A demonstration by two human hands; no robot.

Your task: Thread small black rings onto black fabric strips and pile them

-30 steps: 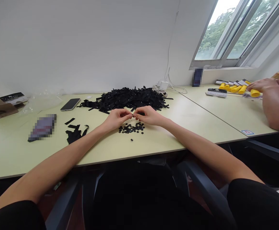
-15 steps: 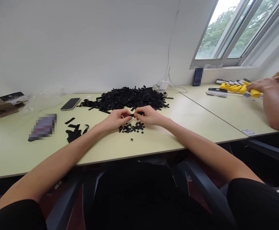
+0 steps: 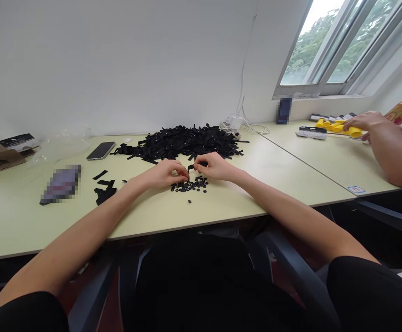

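At left, a smartphone (image 3: pixel 100 151) is laid flat, and nearer the table edge a few loose black strips (image 3: pixel 104 192) are scattered. The left hand (image 3: pixel 169 173) is held at the far edge of the small black rings (image 3: pixel 190 186), its fingers curled; whether a ring is pinched cannot be told. Behind, a big heap of black strips (image 3: pixel 187 142) is piled. And by the right hand (image 3: pixel 209 166), a single black strip (image 3: pixel 192 167) is gripped between thumb and finger, above the rings! Far right, yellow cylinders (image 3: pixel 332 125) are touched by a co-worker's hand (image 3: pixel 366 121).

Joined tables (image 3: pixel 284 170) and heaped black strips (image 3: pixel 190 142) suggest a workshop room.
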